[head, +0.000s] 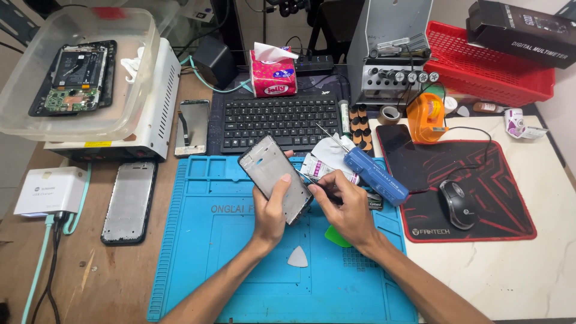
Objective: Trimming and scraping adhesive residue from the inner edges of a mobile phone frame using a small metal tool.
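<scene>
Two hands at work over a blue repair mat point(198, 252): left hand point(271, 211) clamped around a stripped phone frame point(275, 177), held tilted above the mat; right hand point(347, 210) closed on a thin tool, seemingly tweezers point(307, 177), tip touching the frame's lower right edge. Already gutted, by the look of it: no board or screen in the held frame, a circuit-bearing phone body point(75, 77) set apart in a clear plastic tub point(129, 114) far left of the left hand, a second bare frame point(129, 201) flat on the wood well left of it, a dark screen panel point(194, 126) up and left. Judged mid-strip, with fine picking at the frame's rim in hand and reassembly not begun. Just below the hands, a grey triangular pick point(298, 257); under the right hand, a green pick point(336, 237). Just above the right hand, a blue electric screwdriver point(375, 176) and a white cloth point(330, 150). Beyond, a black keyboard point(279, 120), tissue box point(273, 73), orange tape dispenser point(426, 117). Right of the right hand, a mouse point(457, 204) on a black-and-red pad point(480, 180) over pale marble. Crowded workshop bench, red basket point(492, 66) at the back.
</scene>
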